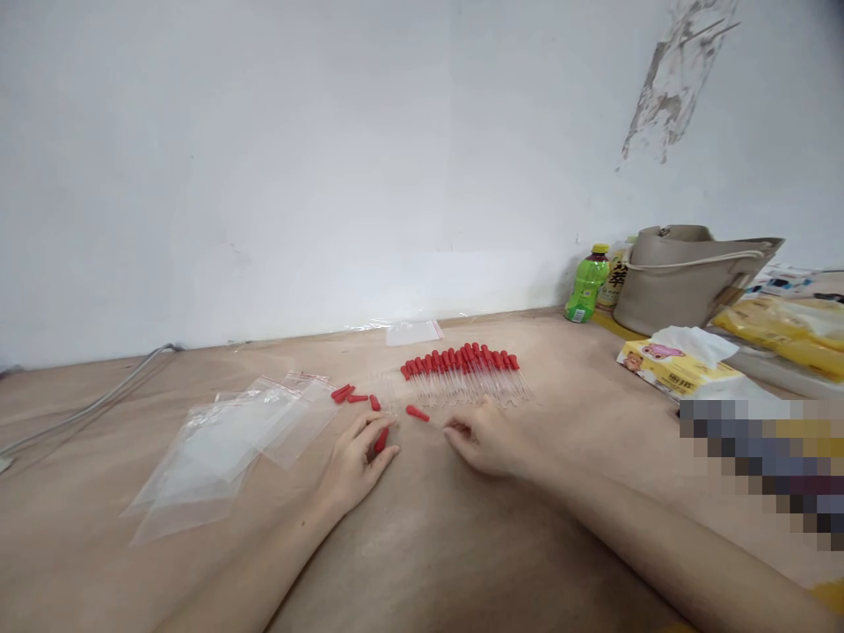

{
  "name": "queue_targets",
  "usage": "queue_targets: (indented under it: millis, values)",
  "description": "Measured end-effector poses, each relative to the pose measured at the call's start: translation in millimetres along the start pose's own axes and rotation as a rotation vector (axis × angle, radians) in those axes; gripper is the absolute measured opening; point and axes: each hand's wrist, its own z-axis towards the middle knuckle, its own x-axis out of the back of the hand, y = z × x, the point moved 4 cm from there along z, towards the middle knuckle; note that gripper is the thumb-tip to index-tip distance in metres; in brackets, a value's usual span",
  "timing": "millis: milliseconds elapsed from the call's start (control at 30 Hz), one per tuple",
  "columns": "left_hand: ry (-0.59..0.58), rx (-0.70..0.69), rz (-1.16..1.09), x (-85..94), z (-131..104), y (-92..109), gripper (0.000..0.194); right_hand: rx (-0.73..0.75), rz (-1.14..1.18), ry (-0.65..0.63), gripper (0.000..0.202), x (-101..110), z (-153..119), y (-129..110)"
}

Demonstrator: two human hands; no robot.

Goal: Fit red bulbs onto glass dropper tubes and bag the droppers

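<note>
In the head view, my right hand [484, 435] pinches the thin clear tube of a dropper, whose red rubber bulb [418, 412] points left toward my other hand. My left hand [360, 457] is curled with a loose red rubber bulb [381, 440] between its thumb and fingers. Just beyond it lie several more red bulbs [357, 398] and some clear tubes [386, 387], hard to make out against the table. Past my right hand, a row of droppers [462, 365] lies side by side, red bulbs toward the wall.
Clear zip bags [217, 448] overlap at the left, and another bag [414, 332] lies by the wall. A grey cable [98, 404] runs along the far left. At the right are a green bottle [586, 286], a beige handbag [679, 277] and a tissue pack [682, 365].
</note>
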Motion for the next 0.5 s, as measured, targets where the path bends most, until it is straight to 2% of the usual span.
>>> queue_targets:
  millis: [100,200,300,500]
  values:
    - [-0.02,0.037,0.029,0.7,2.0,-5.7,0.024,-0.254,0.178,0.09,0.019,3.2,5.0,27.9]
    - [-0.046,0.056,0.029,0.0,2.8,-5.5,0.022,-0.437,0.179,0.193,0.023,6.4,5.9,46.7]
    - [-0.046,0.104,0.026,-1.3,2.8,-6.9,0.02,-0.492,0.068,0.245,0.026,9.3,6.1,51.9]
    - [0.029,0.203,0.113,0.0,2.1,-15.0,0.016,-0.479,-0.094,0.287,0.027,8.2,22.7,54.8]
